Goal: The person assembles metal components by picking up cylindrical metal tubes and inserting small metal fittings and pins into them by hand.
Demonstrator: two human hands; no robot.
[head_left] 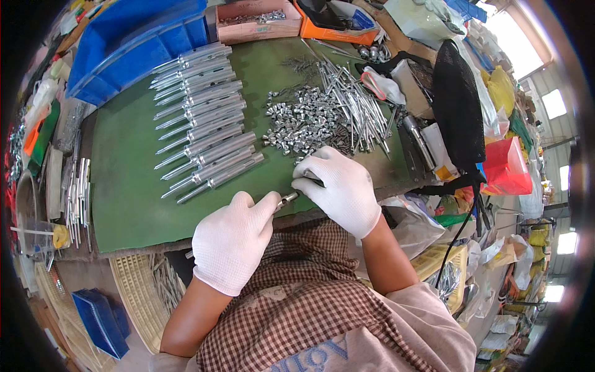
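Green workshop mat (124,192) under silver tubes (217,144)

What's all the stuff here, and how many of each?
Mat: one, green, middle.
Tubes: around a dozen, silver, mat's left.
Metal bits: uncountable, silver, right of tubes.
Rods: many, silver, beside bits.
Bins: at least two, blue, left.
Box: one, pink, top.
Tray: one, orange, top.
Bags: several, mixed colours, right.
Crates: at least two, cream, below mat.
Held tube: one, silver, centre.
Apron: one, brown check, bottom.
Left hand: one, white-gloved, centre.
Right hand: one, white-gloved, centre.
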